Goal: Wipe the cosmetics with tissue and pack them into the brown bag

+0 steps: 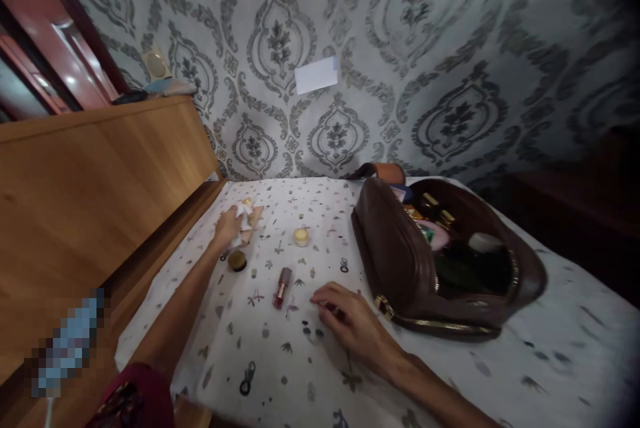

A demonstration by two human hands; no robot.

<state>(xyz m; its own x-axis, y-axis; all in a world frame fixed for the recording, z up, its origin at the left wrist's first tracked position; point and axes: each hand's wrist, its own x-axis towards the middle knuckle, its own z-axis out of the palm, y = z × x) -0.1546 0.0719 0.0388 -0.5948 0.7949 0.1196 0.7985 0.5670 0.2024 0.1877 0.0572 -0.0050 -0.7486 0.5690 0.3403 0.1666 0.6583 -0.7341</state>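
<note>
On the far left of the patterned white cloth, my left hand (229, 225) is closed on a crumpled white tissue (245, 215), beside a flat beige piece (253, 223). Close to my left wrist sits a small round jar with a dark olive-brown top (237, 261). A lip gloss tube (283, 287) with red contents and a greyish cap lies in the middle. Beyond it stands a small cream-yellow pot (301, 237). My right hand (350, 321) is right of the tube, fingers loosely curled and thumb apart, with nothing visible held.
An unzipped brown leather bag (400, 241) stands at the right, holding several items, some gold-coloured and one pink. Behind it is an orange-brown object (390, 173). A wooden panel (100, 168) borders the left side. Patterned wallpaper with a white card (317, 76) rises behind.
</note>
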